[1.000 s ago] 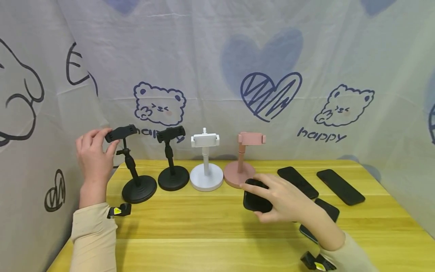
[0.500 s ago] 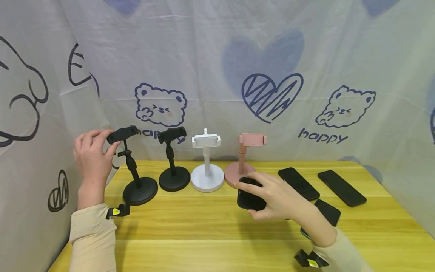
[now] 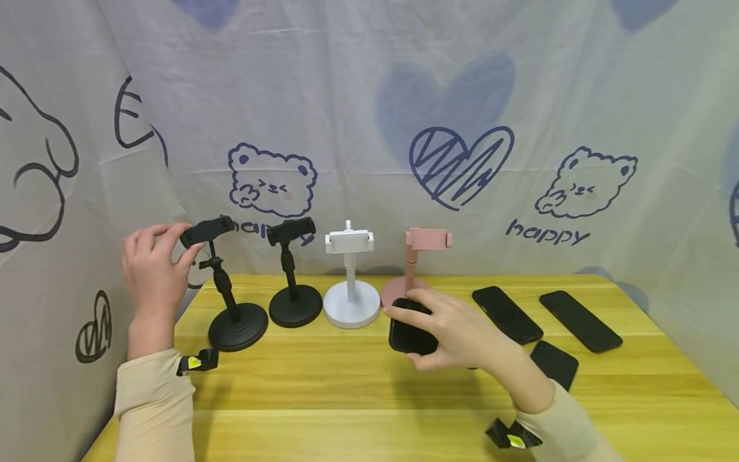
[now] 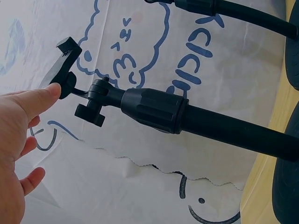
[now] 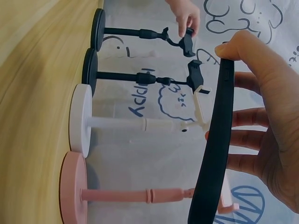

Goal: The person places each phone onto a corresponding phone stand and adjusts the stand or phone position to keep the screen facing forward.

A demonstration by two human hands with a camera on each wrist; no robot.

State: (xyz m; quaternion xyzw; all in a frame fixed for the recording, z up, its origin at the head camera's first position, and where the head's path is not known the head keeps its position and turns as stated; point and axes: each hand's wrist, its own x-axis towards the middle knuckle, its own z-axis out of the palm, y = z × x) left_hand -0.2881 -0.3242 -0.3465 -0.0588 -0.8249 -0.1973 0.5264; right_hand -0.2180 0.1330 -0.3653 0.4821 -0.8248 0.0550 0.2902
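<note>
At the table's left end stands a black phone stand (image 3: 225, 289), its clamp (image 3: 208, 231) tilted. My left hand (image 3: 152, 273) pinches the left end of this clamp between thumb and fingers; the left wrist view shows the thumb (image 4: 49, 95) against it. Above the middle right of the table, my right hand (image 3: 462, 327) grips a black smartphone (image 3: 411, 330) by its edges. In the right wrist view the phone (image 5: 217, 130) appears edge-on, the thumb at its top end and the fingers along its side. In the head view it overlaps the pink stand's base.
A second black stand (image 3: 293, 305), a white stand (image 3: 351, 308) and a pink stand (image 3: 429, 239) line the back edge of the wooden table (image 3: 300, 385). Several dark phones lie at right, including one phone (image 3: 580, 321) farthest right. A printed curtain (image 3: 346, 96) hangs behind.
My right hand has carried the smartphone leftward, from the right of the pink stand to in front of its base. The left hand stays at the black stand's clamp.
</note>
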